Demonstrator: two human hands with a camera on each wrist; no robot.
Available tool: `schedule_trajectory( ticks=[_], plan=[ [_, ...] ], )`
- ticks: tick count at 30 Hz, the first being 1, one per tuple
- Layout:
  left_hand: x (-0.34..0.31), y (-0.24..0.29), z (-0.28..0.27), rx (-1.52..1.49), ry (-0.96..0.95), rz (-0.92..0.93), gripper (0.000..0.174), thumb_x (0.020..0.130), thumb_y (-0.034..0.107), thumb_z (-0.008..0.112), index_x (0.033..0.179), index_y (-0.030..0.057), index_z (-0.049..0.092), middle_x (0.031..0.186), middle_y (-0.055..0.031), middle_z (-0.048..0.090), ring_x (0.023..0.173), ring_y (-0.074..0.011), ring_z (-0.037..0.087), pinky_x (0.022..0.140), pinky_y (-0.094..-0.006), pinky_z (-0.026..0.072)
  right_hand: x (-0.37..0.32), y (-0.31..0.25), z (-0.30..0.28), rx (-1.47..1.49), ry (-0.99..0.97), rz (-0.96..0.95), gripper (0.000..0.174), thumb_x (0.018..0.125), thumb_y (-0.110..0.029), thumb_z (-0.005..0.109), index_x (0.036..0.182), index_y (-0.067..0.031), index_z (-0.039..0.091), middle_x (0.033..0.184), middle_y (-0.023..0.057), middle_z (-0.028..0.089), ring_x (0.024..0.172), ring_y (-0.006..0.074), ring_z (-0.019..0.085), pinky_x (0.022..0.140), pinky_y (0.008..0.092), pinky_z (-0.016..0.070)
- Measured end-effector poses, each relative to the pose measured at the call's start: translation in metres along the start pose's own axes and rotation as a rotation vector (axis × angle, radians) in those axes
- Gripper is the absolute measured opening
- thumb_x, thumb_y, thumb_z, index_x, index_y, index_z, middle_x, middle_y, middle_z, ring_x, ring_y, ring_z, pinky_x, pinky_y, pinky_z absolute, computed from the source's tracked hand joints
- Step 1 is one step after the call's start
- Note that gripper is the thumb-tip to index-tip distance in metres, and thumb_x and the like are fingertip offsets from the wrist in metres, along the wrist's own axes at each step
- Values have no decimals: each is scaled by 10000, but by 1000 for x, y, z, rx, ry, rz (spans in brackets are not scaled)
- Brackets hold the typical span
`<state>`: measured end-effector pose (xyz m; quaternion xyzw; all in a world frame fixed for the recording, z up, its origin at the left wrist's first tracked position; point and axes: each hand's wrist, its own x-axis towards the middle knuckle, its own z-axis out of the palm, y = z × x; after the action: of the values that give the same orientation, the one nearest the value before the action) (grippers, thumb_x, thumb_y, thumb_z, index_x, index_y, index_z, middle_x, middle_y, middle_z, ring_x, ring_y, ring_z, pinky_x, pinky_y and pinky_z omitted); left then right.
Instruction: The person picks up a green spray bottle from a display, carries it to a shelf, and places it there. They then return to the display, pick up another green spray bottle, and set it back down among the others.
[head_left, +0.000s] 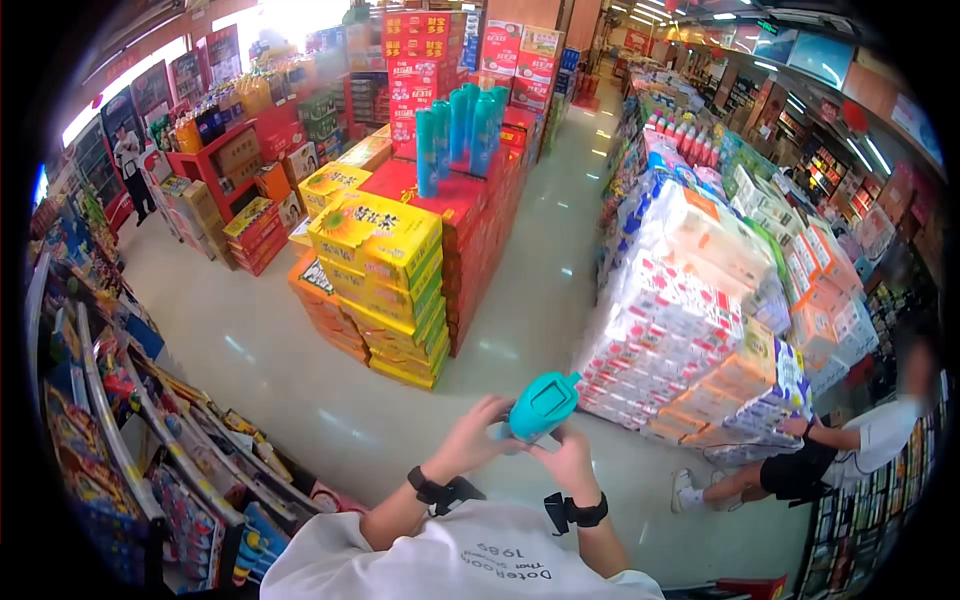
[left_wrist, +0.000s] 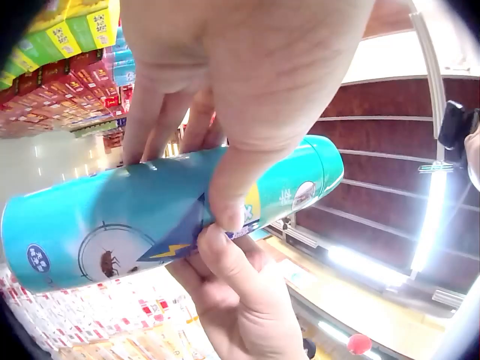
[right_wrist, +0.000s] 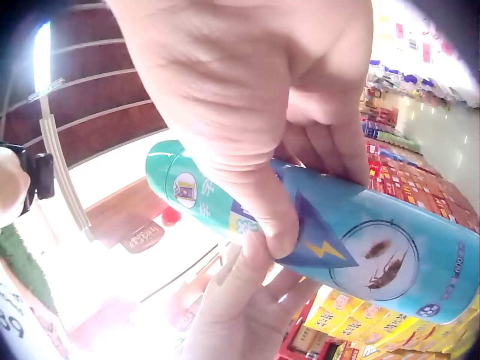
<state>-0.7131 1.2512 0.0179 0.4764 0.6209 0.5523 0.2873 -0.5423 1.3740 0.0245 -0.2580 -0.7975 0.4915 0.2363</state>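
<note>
A teal spray can [head_left: 543, 408] is held up in front of the chest, between both hands. My left hand [head_left: 468, 438] grips it from the left and my right hand [head_left: 568, 463] from the right. In the left wrist view the can [left_wrist: 97, 217] lies sideways, with a cockroach picture and a lightning mark on its label; the left hand [left_wrist: 240, 67] has its thumb on the label, by the right thumb. The right wrist view shows the can [right_wrist: 390, 240] under the right hand [right_wrist: 247, 82], fingers behind it.
Similar blue cans [head_left: 470, 125] stand on red cartons beside stacked yellow boxes [head_left: 375, 235]. Wrapped tissue packs [head_left: 660, 320] are piled on the right. A person in a white shirt [head_left: 885, 435] is at the lower right, another person [head_left: 130, 170] far left. Shelves [head_left: 150, 440] line the lower left.
</note>
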Motion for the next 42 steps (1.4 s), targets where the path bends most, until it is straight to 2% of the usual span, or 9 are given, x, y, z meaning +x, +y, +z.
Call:
schedule_trajectory(
  ticks=[8,18,21,24,27,30,33,37,42],
  plan=[
    [122,-25,-65,75,-4,12,634,812,85,873,1362,-23,578,1308,-139,598,1263,-299,642,1104,-402,525,141,5,8,7,-4,-32,492,828,-185,878,1239,-1,680,1187,185,750,1146,288,717,990,394,531],
    [235,-72,-104,87,163,14,661,801,135,884,1374,-2,583,1284,-144,618,1207,-308,670,1046,-386,546,296,47,7,49,-144,-1,493,814,-237,889,1196,8,696,1175,210,752,1126,321,727,943,413,549],
    [281,-79,-110,113,235,0,657,798,108,880,1375,-3,585,1272,-139,621,1175,-298,678,1034,-375,550,354,72,4,-20,-187,-55,589,806,-200,896,1294,9,639,1222,224,735,1162,331,715,960,413,550],
    [332,-80,-122,158,310,3,663,789,99,887,1373,0,590,1264,-132,624,1148,-286,676,1003,-358,552,420,95,7,225,-155,-130,743,792,-147,903,1414,14,531,1273,233,711,1191,332,702,996,418,546],
    [382,-83,-134,199,364,-29,651,780,109,893,1358,12,608,1258,-128,627,1141,-276,662,975,-356,545,485,97,-3,232,-262,-188,854,786,-105,901,1488,19,429,1313,245,687,1222,326,688,1029,421,538],
    [433,-71,-145,234,435,-73,617,777,128,889,1330,30,634,1249,-130,635,1148,-283,644,973,-375,528,548,78,-22,317,-328,-180,761,801,-79,874,1450,19,489,1338,228,681,1243,324,678,1031,423,539],
    [472,-73,-153,226,535,-33,625,772,146,894,1334,50,639,1265,-126,639,1159,-293,636,979,-383,522,607,79,-33,146,-447,-267,697,808,-64,851,1425,-2,533,1320,206,696,1241,323,681,1021,418,543],
    [518,-89,-159,185,613,-2,682,771,101,892,1387,39,607,1259,-115,636,1131,-267,646,959,-361,530,661,58,-43,0,-500,-224,661,818,-93,839,1419,-64,565,1253,196,725,1196,332,701,985,412,554],
    [557,-108,-178,385,698,-31,736,762,47,881,1432,23,576,1242,-119,631,1107,-236,654,945,-341,542,727,77,-26,133,-563,-332,603,825,-112,839,1375,-56,598,1153,160,748,985,274,731,850,369,563]
  ],
)
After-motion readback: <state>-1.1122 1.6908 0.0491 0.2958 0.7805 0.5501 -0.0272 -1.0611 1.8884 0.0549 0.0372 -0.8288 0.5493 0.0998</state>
